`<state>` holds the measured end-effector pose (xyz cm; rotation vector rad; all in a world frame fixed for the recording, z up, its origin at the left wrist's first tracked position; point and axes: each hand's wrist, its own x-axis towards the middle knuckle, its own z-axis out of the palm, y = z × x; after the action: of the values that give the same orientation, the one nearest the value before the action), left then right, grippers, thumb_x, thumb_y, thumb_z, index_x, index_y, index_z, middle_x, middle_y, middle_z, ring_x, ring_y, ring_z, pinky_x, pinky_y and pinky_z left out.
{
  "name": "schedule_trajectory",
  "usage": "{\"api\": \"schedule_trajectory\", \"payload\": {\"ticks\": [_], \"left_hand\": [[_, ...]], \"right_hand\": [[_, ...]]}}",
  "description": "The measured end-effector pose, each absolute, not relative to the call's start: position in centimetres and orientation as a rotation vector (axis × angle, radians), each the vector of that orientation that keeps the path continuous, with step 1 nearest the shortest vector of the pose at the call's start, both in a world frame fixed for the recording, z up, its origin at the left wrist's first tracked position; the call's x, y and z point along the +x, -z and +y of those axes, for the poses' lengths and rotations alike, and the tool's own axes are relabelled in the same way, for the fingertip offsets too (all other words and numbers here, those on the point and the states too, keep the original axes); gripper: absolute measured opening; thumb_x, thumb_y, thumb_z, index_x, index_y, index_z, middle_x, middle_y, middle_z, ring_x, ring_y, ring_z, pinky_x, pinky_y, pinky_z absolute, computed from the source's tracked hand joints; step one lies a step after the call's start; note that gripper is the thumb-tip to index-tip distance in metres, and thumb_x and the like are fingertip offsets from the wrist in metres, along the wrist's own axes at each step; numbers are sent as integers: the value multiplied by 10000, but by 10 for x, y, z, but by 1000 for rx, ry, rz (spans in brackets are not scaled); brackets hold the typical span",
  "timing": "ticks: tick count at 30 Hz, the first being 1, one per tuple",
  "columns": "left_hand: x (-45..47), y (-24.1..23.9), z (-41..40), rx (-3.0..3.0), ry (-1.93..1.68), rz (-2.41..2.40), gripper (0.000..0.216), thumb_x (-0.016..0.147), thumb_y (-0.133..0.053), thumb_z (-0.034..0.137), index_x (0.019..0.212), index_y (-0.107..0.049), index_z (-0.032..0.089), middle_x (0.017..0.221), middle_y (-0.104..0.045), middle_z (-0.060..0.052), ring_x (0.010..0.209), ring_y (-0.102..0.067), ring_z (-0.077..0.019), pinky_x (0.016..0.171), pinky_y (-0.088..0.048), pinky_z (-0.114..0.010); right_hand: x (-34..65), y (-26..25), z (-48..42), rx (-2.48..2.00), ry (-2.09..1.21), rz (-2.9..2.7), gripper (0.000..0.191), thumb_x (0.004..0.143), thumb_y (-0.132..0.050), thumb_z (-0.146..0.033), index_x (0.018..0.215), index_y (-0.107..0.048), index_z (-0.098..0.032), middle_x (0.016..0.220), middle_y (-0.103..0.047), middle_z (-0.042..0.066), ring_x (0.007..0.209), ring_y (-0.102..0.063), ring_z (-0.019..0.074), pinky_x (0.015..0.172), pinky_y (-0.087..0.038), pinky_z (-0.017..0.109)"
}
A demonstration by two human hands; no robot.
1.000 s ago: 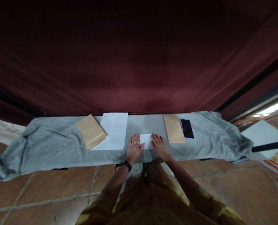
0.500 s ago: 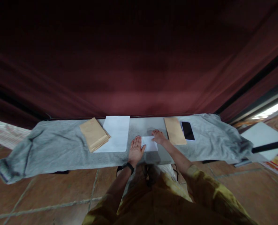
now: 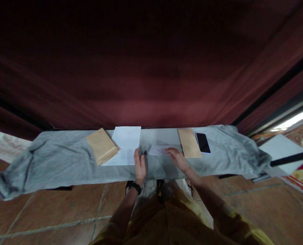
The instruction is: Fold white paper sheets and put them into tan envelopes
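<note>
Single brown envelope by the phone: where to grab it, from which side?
Pinch the near short edge, coming from the person's side. The brown envelope lies flat on the grey cloth, the phone close along its right edge, so that side looks cramped.

Soft, matt grey cloth (image 3: pixel 64 160) over the whole bench, slightly fuzzy, rumpled at both ends. On top, thin folded white paper (image 3: pixel 158 149), smooth and matt; same plain paper look for the bigger white sheet (image 3: pixel 125 143). Brown kraft-paper envelope stack (image 3: pixel 101 145) plus a single envelope (image 3: pixel 189 143), dull and a touch rough-looking. Glossy black glass on the phone (image 3: pixel 203 142), easily the shiniest bit. Heavy matt dark red fabric for the curtain (image 3: pixel 151 85), hanging in loose folds. Terracotta-looking floor tiles (image 3: pixel 51 207), faint sheen, pale rough grout lines. Matt black watch strap (image 3: pixel 134 185), material hard to tell.
</note>
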<state>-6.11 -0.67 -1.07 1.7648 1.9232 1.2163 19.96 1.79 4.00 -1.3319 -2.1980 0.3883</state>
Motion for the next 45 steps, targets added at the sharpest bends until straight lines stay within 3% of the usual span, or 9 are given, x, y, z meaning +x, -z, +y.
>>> {"api": "schedule_trajectory", "payload": {"ticks": [5, 8, 11, 19, 23, 28, 33, 39, 45], "left_hand": [[-53, 5, -16, 2002, -1071, 1767, 508, 1055, -297, 323, 1557, -343, 260, 1598, -412, -74, 1488, -370, -217, 1216, -381, -456], [-36, -1, -22, 2194, -930, 1616, 487, 1033, -329, 263, 1509, -431, 266, 1584, -440, -56, 1481, -382, -209, 1205, -399, -455], [-12, -4, -24, 2378, -745, 1502, 503, 1016, -359, 247, 1515, -422, 223, 1605, -411, -76, 1518, -311, -216, 1231, -354, -468], [24, -2, -18, 2491, -401, 1553, 528, 1015, -391, 335, 1523, -420, 192, 1632, -353, -120, 1543, -235, -294, 1238, -272, -573], [31, 0, -14, 2508, -361, 1593, 552, 1013, -376, 282, 1547, -380, 142, 1643, -322, -142, 1547, -221, -297, 1245, -258, -547], [39, 1, -3, 2561, -239, 1486, 585, 1000, -378, 218, 1574, -325, 122, 1657, -289, -142, 1552, -208, -267, 1266, -218, -495], [37, 4, 3, 2562, -214, 1541, 622, 981, -382, 194, 1587, -285, 92, 1651, -298, -152, 1557, -191, -260, 1271, -193, -479], [18, 4, -1, 2486, -258, 1727, 616, 978, -368, 213, 1568, -311, 45, 1648, -292, -172, 1551, -215, -261, 1267, -191, -464], [-2, 0, -4, 2361, -344, 1889, 607, 996, -385, 290, 1556, -346, 59, 1626, -340, -174, 1539, -253, -270, 1254, -222, -467]], "right_hand": [[205, 7, -14, -1389, -428, -2212, 565, 788, -422, 23, 1220, -658, -254, 1294, -691, 49, 1290, -583, 191, 1132, -438, 449], [207, 13, -19, -1391, -457, -2176, 586, 757, -412, 51, 1215, -640, -236, 1335, -669, 53, 1323, -561, 170, 1133, -442, 410], [210, 7, -16, -1375, -531, -2124, 555, 749, -390, 58, 1157, -643, -219, 1328, -668, 61, 1314, -570, 148, 1111, -462, 371], [213, 4, -21, -1417, -461, -2124, 569, 709, -386, 66, 1103, -701, -197, 1327, -685, 74, 1301, -582, 177, 1167, -410, 429], [193, 5, -29, -1588, -399, -2006, 585, 827, -385, -14, 1323, -636, -198, 1342, -681, 78, 1291, -589, 197, 1170, -392, 460], [165, 1, -25, -1713, -271, -2073, 492, 1041, -325, -247, 1503, -470, -161, 1530, -513, 126, 1433, -448, 241, 1197, -299, 491], [163, 8, -25, -1787, -88, -2205, 473, 1059, -363, -298, 1511, -467, -207, 1598, -415, 119, 1498, -347, 256, 1209, -240, 503], [158, 16, -28, -1853, 63, -2096, 564, 1061, -365, -373, 1529, -412, -62, 1585, -402, 204, 1484, -355, 316, 1208, -234, 513], [154, 21, -26, -1876, 159, -2042, 635, 1054, -377, -434, 1526, -389, -8, 1581, -379, 263, 1467, -368, 352, 1196, -262, 519]]}}
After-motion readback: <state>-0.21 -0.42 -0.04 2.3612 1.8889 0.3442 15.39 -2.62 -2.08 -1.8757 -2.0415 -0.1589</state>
